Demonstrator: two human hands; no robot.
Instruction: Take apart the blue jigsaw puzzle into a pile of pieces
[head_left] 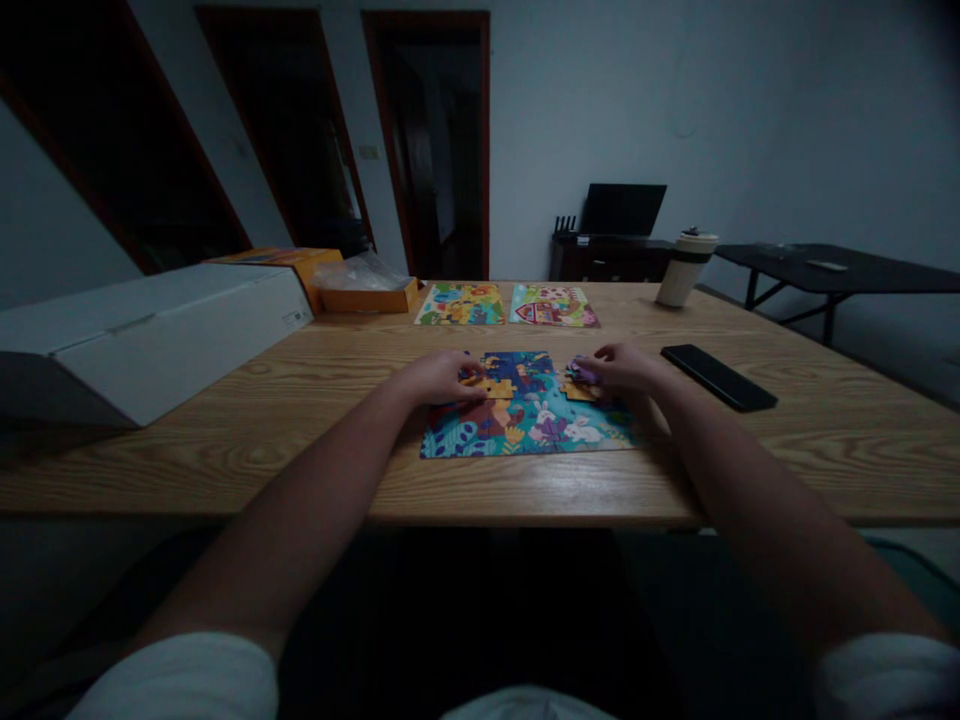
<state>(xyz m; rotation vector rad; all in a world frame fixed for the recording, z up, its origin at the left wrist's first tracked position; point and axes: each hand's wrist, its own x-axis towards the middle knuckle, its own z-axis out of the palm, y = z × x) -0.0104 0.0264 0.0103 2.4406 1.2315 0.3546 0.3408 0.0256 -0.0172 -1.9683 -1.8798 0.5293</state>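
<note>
Near puzzle (525, 415) lying mid-table (300, 440), near rows looking joined and far rows still gapped; left hand (439, 378) closing its grip on an orange piece (491, 385) at the far left, right hand (622, 368) pinching a purple piece (583, 374) at the far right; two other puzzles (506, 304) sitting farther back, apparently complete.

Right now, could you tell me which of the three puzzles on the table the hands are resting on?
The near puzzle, with rabbits and blue ground. The left hand and right hand rest on its far part. The other two puzzles lie untouched farther back, side by side.
</note>
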